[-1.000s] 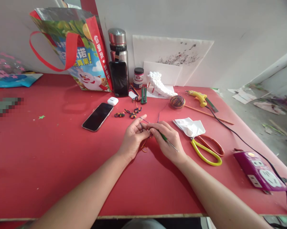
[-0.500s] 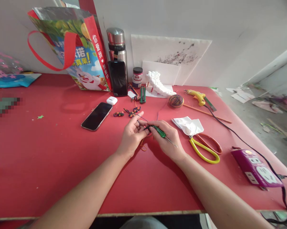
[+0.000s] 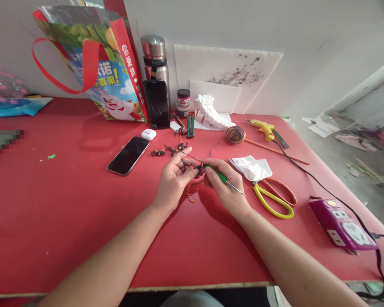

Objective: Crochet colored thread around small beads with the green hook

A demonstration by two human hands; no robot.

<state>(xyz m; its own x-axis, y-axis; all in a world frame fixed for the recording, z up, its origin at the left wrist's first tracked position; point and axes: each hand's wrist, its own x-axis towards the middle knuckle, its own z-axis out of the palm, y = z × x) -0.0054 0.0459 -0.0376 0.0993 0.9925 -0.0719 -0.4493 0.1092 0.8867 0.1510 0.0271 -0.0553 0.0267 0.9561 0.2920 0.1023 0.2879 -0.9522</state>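
Observation:
In the head view, my left hand (image 3: 174, 179) pinches a small dark crochet piece (image 3: 199, 171) between thumb and fingers, with yarn running over its raised index finger. My right hand (image 3: 226, 185) is closed around the green handle of a crochet hook (image 3: 217, 172); a metal shaft sticks out of the handle toward the lower right. The hook's working end is at the crochet piece, its tip too small to make out. An orange yarn tail (image 3: 192, 197) curls on the table below. Behind lies a multicoloured yarn ball (image 3: 235, 134), and small crocheted pieces (image 3: 179, 148) rest beyond my left hand.
On the red table (image 3: 83, 221), scissors (image 3: 275, 200) with white paper on their blades lie right of my hands. Farther right are a purple power block (image 3: 342, 224), its cable and a yellow glue gun (image 3: 262, 129). A phone (image 3: 128, 155), earbud case (image 3: 148, 134), flask (image 3: 154, 49) and bag (image 3: 121, 104) stand left.
My right hand has drawn slightly right, away from my left, and the crochet hook has moved with it. More of the crochet piece and the taut yarn shows between my hands.

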